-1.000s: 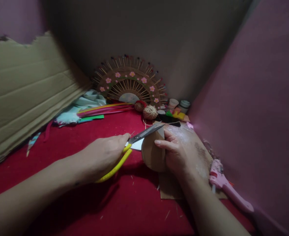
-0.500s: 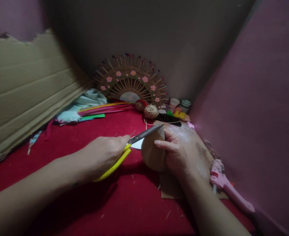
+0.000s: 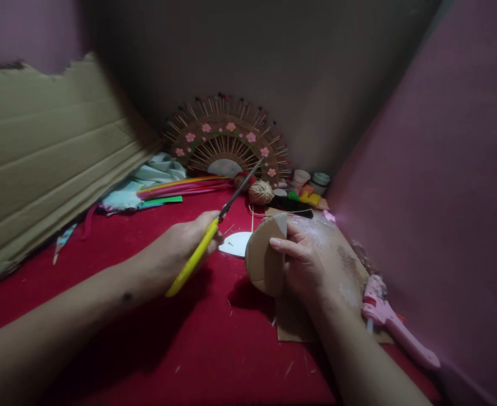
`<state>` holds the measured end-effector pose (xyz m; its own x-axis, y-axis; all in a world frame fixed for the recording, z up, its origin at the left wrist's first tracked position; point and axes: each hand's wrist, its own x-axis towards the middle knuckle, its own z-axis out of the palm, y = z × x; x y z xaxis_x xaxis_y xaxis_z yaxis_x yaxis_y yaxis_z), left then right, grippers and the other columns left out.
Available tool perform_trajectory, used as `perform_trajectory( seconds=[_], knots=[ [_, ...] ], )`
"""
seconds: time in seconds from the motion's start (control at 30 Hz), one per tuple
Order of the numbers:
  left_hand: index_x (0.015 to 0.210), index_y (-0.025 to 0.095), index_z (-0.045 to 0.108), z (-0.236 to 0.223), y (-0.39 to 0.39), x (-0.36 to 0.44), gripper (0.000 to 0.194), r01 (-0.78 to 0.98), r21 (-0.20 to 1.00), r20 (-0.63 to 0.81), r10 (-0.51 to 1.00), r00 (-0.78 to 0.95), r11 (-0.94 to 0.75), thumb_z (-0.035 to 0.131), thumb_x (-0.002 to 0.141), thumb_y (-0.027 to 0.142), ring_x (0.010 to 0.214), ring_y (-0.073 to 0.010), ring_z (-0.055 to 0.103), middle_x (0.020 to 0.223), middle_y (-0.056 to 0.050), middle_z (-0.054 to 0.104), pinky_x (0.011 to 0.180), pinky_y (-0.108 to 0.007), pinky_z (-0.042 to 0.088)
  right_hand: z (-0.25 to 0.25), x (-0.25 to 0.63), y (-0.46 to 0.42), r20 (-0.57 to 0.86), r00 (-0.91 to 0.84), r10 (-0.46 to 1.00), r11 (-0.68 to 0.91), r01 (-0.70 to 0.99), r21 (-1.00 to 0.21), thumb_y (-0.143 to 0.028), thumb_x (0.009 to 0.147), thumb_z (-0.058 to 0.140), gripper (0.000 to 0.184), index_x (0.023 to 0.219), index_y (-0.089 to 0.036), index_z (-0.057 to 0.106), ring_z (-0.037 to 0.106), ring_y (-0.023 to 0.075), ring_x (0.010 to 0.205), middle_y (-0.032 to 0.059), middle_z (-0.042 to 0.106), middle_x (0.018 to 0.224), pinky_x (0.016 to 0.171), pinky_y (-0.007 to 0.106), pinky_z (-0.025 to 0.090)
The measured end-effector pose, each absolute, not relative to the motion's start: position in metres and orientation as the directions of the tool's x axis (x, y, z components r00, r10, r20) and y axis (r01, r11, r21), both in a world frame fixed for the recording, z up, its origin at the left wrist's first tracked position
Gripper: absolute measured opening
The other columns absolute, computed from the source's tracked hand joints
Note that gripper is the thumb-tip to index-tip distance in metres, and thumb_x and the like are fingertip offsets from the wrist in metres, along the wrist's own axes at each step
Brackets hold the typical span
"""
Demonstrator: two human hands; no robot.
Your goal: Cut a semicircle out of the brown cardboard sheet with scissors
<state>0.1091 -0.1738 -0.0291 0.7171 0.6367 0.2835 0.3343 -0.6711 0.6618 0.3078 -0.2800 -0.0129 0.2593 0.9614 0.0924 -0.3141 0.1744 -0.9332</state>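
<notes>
Yellow-handled scissors (image 3: 198, 254) are gripped in my left hand (image 3: 191, 239), their dark blades closed together and pointing up and away to the right. Between the thumb and fingers of my right hand (image 3: 305, 262) is a rounded piece of brown cardboard (image 3: 265, 256), held upright with a pale patch at its top corner. The scissors and the cardboard are apart. Under the left hand's fingertips and behind the cardboard, a white rounded piece (image 3: 236, 243) lies on the red cloth (image 3: 147, 349), partly hidden.
A decorated stick fan (image 3: 231, 135) stands at the back, with a ball of twine (image 3: 261, 193) before it. A pink glue gun (image 3: 394, 321) lies at right beside a flat cardboard sheet (image 3: 337, 265). Corrugated cardboard (image 3: 54, 141) leans at left. Strips and cloth (image 3: 155, 175) lie near it.
The scissors have left the cardboard's top edge and swung upward to the left, with the blades now steeper. The right hand still holds the cardboard almost in place. More of the white piece shows.
</notes>
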Motion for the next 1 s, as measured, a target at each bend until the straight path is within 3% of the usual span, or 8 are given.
perform_trajectory(
  seconds=[0.13,0.27,0.53,0.7,0.9,1.0],
  knots=[
    [0.107,0.022,0.048,-0.034,-0.174,0.121,0.035,0.327,0.834,0.128,0.732,0.669,-0.444,0.052,0.085,0.049,0.054,-0.0139,0.058,0.074,0.001,0.063,0.05,-0.026,0.045,-0.015,0.308,-0.278,0.074,0.25,0.965,0.166,-0.373,-0.913,-0.02,0.058,0.069,0.023,0.079,-0.025,0.066,0.058,0.0195,0.069,-0.0019,0.068,0.075,0.074,0.037,0.046],
    [0.109,0.021,0.048,-0.027,-0.183,0.124,0.035,0.249,0.931,0.005,0.694,0.72,-0.266,0.054,0.085,0.045,0.049,-0.0128,0.056,0.068,0.002,0.063,0.043,-0.024,0.043,-0.019,0.308,-0.276,0.075,0.248,0.966,0.176,-0.416,-0.892,-0.02,0.057,0.07,0.025,0.082,-0.025,0.066,0.059,0.0196,0.07,-0.0026,0.067,0.075,0.076,0.037,0.047],
    [0.085,0.019,0.049,-0.012,-0.195,0.123,0.027,0.16,0.933,0.075,0.611,0.788,-0.321,0.061,0.083,0.043,0.047,-0.0082,0.051,0.064,0.003,0.058,0.044,-0.022,0.041,-0.025,0.307,-0.276,0.087,0.221,0.971,0.171,-0.399,-0.901,-0.022,0.06,0.074,0.023,0.083,-0.025,0.068,0.059,0.0198,0.075,-0.0016,0.068,0.078,0.076,0.035,0.045],
    [0.08,0.019,0.046,-0.015,-0.2,0.125,0.025,0.147,0.921,0.128,0.635,0.762,-0.361,0.063,0.082,0.038,0.048,-0.0084,0.049,0.06,0.005,0.053,0.043,-0.022,0.04,-0.027,0.302,-0.277,0.084,0.201,0.976,0.16,-0.399,-0.903,-0.021,0.059,0.075,0.023,0.081,-0.025,0.068,0.06,0.0203,0.077,-0.0005,0.069,0.079,0.079,0.036,0.047],
    [0.091,0.019,0.05,-0.009,-0.206,0.128,0.021,0.2,0.871,0.162,0.647,0.745,-0.448,0.056,0.082,0.037,0.052,-0.0113,0.052,0.064,0.003,0.056,0.047,-0.024,0.042,-0.034,0.296,-0.278,-0.006,0.153,0.988,0.06,-0.419,-0.906,-0.024,0.058,0.078,0.027,0.083,-0.021,0.069,0.063,0.0196,0.065,0.0007,0.071,0.072,0.072,0.037,0.049],
    [0.095,0.019,0.053,-0.011,-0.202,0.126,0.024,0.274,0.793,0.205,0.663,0.72,-0.544,0.048,0.085,0.04,0.054,-0.0126,0.051,0.066,0.002,0.056,0.049,-0.026,0.042,-0.032,0.297,-0.277,0.015,0.206,0.979,0.101,-0.417,-0.903,-0.023,0.059,0.076,0.025,0.083,-0.022,0.068,0.062,0.0187,0.066,0.0002,0.071,0.073,0.071,0.035,0.049]
  ],
)
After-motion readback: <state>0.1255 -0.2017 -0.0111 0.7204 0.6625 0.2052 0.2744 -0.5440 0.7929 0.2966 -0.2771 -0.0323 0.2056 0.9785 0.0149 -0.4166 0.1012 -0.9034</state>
